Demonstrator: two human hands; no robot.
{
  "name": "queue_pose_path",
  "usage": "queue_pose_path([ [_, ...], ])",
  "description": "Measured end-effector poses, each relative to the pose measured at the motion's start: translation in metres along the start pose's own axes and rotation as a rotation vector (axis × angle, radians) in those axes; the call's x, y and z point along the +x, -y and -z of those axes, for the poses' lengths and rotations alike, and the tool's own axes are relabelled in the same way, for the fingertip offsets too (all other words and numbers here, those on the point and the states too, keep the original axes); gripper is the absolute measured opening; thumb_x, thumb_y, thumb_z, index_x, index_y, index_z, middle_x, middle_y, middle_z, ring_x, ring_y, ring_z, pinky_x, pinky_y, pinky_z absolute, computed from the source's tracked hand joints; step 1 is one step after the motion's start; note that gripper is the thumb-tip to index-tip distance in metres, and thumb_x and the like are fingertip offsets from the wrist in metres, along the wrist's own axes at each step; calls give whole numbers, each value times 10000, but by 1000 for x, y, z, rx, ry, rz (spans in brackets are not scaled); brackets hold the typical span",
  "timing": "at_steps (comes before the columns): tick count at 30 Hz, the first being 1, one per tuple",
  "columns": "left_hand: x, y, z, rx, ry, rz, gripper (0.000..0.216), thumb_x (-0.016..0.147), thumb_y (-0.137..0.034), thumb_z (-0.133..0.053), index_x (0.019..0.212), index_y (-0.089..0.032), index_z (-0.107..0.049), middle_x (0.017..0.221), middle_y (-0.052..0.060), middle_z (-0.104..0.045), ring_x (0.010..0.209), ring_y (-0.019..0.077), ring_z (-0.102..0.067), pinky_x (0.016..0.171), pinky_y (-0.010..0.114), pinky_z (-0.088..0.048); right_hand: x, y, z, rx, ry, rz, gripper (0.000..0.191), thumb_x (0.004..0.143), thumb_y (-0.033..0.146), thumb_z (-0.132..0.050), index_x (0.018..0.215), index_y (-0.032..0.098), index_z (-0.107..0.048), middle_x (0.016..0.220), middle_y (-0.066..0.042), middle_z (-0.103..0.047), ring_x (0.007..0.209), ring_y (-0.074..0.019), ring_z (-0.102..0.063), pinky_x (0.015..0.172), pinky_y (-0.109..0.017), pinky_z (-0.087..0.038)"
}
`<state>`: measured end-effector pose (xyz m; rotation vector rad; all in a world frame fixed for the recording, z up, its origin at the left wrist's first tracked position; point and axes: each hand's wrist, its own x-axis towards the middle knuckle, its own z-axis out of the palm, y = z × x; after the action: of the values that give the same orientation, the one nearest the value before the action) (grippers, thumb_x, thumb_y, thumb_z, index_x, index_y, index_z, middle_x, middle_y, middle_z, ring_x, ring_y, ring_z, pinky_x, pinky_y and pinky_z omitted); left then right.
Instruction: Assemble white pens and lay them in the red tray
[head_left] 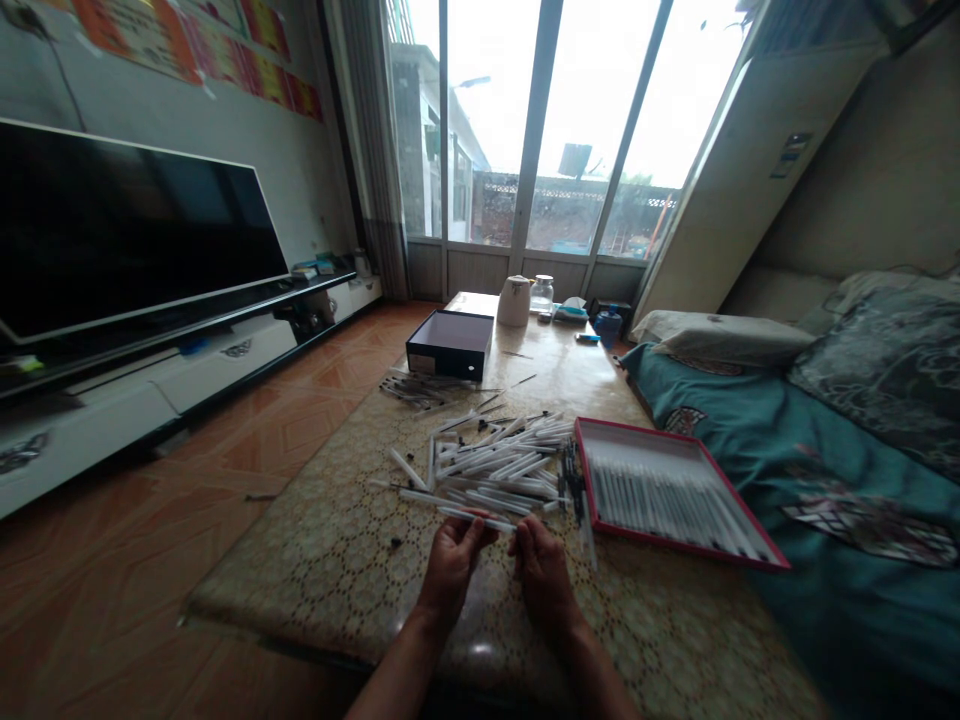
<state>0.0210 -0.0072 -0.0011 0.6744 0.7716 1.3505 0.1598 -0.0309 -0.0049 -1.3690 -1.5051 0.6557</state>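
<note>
Far along the table (337,560), an open dark box (450,345), a white jug (514,300) and a glass jar (541,293). To the left, a black television (127,240) on a white stand (187,375). To the right, a teal-covered sofa (750,420) with a pillow (724,340).

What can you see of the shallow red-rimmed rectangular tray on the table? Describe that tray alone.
The shallow red-rimmed rectangular tray looks like a cardboard box lid, pale inside. It lies flat, open side up, near the right edge of the patterned table, beside the teal-covered sofa. A neat row of white pens fills it, side by side. Dark loose pens lie along its left rim. Neither the left hand nor the right hand touches it; they hold a thin white pen nearby.
</note>
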Motion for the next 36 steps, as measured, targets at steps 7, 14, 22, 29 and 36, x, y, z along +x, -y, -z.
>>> queue_pose_path([
  [7, 1, 1, 1, 143, -17, -44, 219, 640, -293, -735, 795, -146, -688, 703, 22, -671, 650, 128, -589, 654, 249, -459, 3, -3, -4, -95, -98, 165, 278, 930, 317, -336, 1069, 208, -551, 948, -59, -613, 838, -163, -591, 743, -277, -465],
  [14, -5, -8, -7, 220, 99, -70, 191, 649, -280, -721, 785, -147, -705, 733, 41, -692, 687, 151, -594, 696, 271, -450, 4, 3, 0, -298, -8, 351, 277, 896, 255, -425, 1124, 274, -581, 987, -44, -613, 918, -176, -573, 802, -303, -470],
  [22, 0, -12, -11, 152, -65, 46, 454, 555, -299, -768, 964, -163, -625, 745, 37, -668, 693, 164, -635, 684, 293, -493, 3, -2, -4, -293, -69, 258, 250, 918, 249, -373, 1015, 235, -604, 853, -47, -600, 797, -168, -572, 703, -274, -459],
  [29, 59, -63, 14, 1280, -133, -380, 221, 811, -272, -470, 931, -156, -615, 871, 74, -652, 796, 176, -633, 734, 286, -484, 4, -12, -8, -278, -146, 211, 239, 930, 264, -346, 965, 217, -577, 834, -50, -583, 775, -171, -558, 696, -284, -447],
  [36, 118, -83, 28, 1638, 23, -375, 122, 689, -125, -600, 785, -183, -646, 895, 71, -640, 919, 212, -580, 845, 304, -413, 4, -9, -8, -280, -157, 186, 232, 932, 269, -349, 948, 213, -574, 833, -48, -578, 777, -169, -556, 695, -282, -448],
])
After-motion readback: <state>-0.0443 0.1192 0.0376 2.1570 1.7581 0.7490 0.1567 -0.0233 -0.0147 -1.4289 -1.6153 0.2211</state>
